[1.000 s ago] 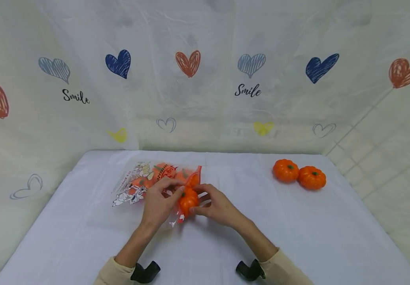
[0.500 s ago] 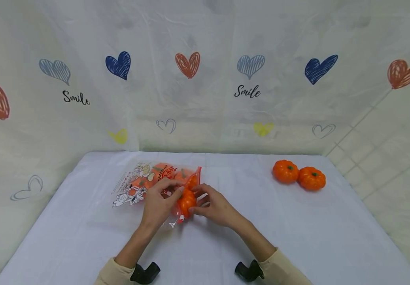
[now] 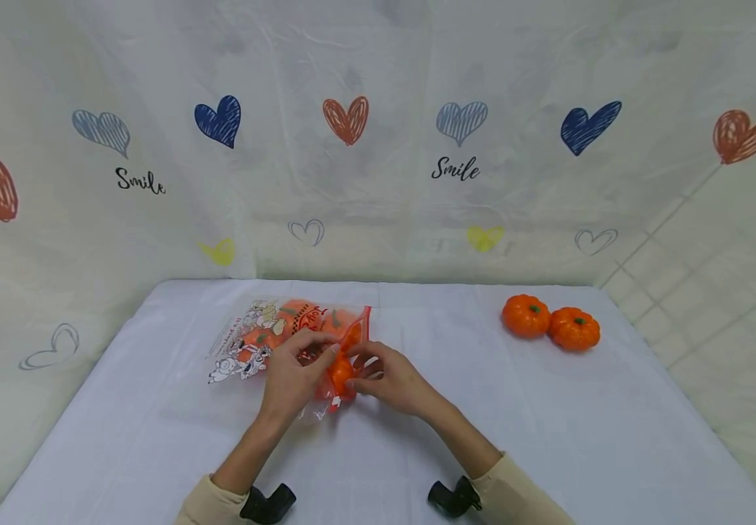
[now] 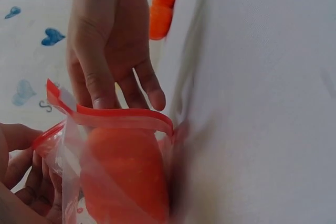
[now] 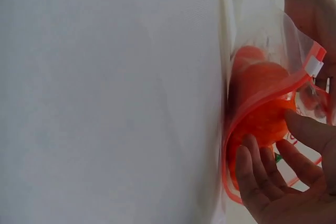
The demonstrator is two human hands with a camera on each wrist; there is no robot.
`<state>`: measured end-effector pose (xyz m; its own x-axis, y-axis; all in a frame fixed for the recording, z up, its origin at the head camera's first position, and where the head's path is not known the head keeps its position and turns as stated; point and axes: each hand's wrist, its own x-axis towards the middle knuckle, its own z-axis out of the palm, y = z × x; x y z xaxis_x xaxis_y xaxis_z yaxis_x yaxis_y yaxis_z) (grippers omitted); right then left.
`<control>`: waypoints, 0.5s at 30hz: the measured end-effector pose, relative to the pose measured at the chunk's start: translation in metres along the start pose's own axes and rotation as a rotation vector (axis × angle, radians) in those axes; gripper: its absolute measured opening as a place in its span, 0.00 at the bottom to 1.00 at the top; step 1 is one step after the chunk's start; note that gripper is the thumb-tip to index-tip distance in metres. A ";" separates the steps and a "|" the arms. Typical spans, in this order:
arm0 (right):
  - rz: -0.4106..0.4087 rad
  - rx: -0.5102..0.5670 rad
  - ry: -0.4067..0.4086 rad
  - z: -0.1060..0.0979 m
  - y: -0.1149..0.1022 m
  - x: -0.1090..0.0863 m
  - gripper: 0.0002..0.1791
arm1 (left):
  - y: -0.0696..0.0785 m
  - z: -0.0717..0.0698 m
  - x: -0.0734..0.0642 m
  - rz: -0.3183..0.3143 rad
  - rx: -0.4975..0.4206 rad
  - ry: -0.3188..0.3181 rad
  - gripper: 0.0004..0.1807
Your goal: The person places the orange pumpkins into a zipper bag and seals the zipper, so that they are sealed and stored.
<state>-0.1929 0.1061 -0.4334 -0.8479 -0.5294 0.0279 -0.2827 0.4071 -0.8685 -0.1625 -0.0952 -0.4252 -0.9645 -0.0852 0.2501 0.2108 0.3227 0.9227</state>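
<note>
A clear zip bag (image 3: pixel 227 354) with a red zip edge and printed cartoon figures lies on its side, its mouth facing right. Several orange toy pumpkins show through its film. My left hand (image 3: pixel 294 370) pinches the upper edge of the mouth between thumb and fingers and keeps it lifted. Just inside the mouth sits an orange pumpkin (image 5: pixel 265 121), and my right hand (image 3: pixel 387 375) has its fingertips against it, fingers lightly bent. From the left wrist view, the pumpkin (image 4: pixel 123 174) shows behind the film, with the right fingers (image 4: pixel 100 85) at the red zip edge.
Two more orange toy pumpkins, one (image 3: pixel 525 316) beside the other (image 3: pixel 574 329), stand at the back right of the table (image 3: pixel 515 430). The table has a white cover. Behind it hangs a pale curtain (image 3: pixel 391 197) printed with hearts.
The pumpkin at the bag's mouth has moved left, deeper into the bag. My right hand has followed it left with its fingers at the opening; the left hand stays put.
</note>
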 end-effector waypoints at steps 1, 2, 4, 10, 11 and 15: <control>-0.004 -0.011 -0.005 0.000 0.000 0.001 0.25 | 0.000 0.000 0.000 0.000 -0.002 -0.001 0.06; -0.007 -0.020 -0.010 0.000 0.000 0.001 0.24 | -0.001 0.000 0.000 0.000 -0.003 -0.001 0.06; -0.009 -0.026 -0.022 0.001 -0.001 0.002 0.23 | -0.001 0.000 0.001 0.003 -0.006 0.000 0.06; -0.010 -0.021 -0.040 0.000 -0.002 0.003 0.22 | -0.001 0.000 0.001 0.007 -0.007 0.004 0.06; -0.013 -0.022 -0.038 -0.001 -0.002 0.002 0.22 | -0.001 0.000 0.001 0.004 -0.008 0.003 0.06; 0.001 -0.014 -0.022 -0.007 -0.002 0.000 0.22 | -0.001 0.000 0.001 -0.008 -0.010 0.001 0.06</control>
<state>-0.1951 0.1106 -0.4286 -0.8383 -0.5449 0.0161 -0.2880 0.4176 -0.8618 -0.1633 -0.0955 -0.4259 -0.9659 -0.0887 0.2433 0.2050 0.3124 0.9276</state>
